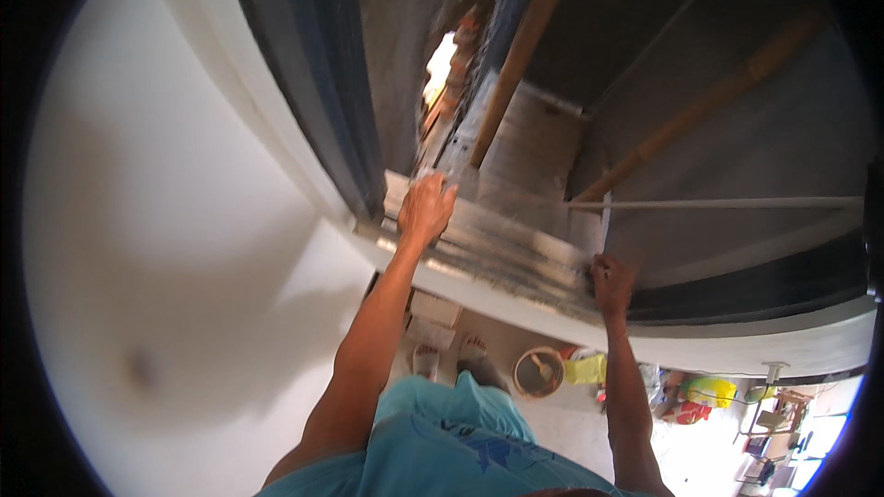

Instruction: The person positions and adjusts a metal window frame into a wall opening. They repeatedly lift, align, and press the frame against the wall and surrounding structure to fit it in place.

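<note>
A long pale board (520, 232), wooden by its look, lies along the sill of a dark opening in the white wall. My left hand (426, 209) is closed over the board near its left end, thumb and fingers bent over the top edge. At the other end my right hand (613, 285) is curled, its fingers at the board's right tip; it is slightly blurred and its fingertips are partly hidden. Below the board, several layered edges run along the sill (516, 290).
Inside the opening, a brown pole (527, 55) stands upright and another pole (700, 120) slants right. A ragged gap (442, 69) lets in light. On the floor below are a round basin (539, 373), stacked blocks (433, 313) and a yellow bag (711, 393).
</note>
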The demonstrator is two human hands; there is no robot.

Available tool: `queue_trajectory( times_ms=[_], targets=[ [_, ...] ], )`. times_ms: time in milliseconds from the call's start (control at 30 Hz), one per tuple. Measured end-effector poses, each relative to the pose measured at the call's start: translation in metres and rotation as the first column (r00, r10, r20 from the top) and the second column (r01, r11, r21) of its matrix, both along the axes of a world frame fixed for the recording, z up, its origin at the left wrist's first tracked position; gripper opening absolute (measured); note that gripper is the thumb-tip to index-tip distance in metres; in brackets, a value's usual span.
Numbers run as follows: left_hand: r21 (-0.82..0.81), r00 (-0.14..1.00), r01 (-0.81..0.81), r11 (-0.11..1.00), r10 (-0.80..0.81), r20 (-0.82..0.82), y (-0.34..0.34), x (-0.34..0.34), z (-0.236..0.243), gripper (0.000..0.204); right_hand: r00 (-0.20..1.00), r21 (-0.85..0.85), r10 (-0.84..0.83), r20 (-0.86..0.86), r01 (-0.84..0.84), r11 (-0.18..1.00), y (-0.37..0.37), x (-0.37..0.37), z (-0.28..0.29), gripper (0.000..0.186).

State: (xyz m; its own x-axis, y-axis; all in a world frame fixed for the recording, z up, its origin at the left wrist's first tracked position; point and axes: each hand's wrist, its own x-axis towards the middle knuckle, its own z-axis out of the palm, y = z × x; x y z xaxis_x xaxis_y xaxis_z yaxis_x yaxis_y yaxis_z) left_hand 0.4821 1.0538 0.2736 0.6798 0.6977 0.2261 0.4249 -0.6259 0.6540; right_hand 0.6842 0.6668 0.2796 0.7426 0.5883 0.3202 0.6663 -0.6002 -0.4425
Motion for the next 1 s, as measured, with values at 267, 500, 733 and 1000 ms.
queue_trajectory(
  times_ms=[267, 500, 733, 1000],
  targets=[
    [-0.026, 0.999, 0.026, 0.999, -0.025, 0.035, -0.010, 0.017, 0.000, 0.033, 0.988, -0.011, -0.108, -0.113, 0.108, 0.994, -0.009, -0.006, 0.014, 0.029],
    [-0.036, 1.000, -0.015, 0.999, 0.016, 0.020, -0.004, 0.001, 0.008, 0.034, 0.994, -0.030, -0.084, -0.064, 0.083, 0.996, 0.004, -0.007, 0.008, 0.031],
    [-0.053, 1.000, -0.012, 0.998, 0.013, 0.006, -0.005, -0.003, 0.014, 0.035, 0.994, -0.040, -0.085, -0.065, 0.083, 0.996, 0.008, -0.011, 0.013, 0.032],
    [-0.080, 1.000, -0.017, 0.997, 0.017, -0.006, -0.008, 0.001, 0.018, 0.035, 0.986, -0.018, -0.101, -0.132, 0.100, 0.995, 0.005, -0.012, 0.019, 0.031]
  ],
)
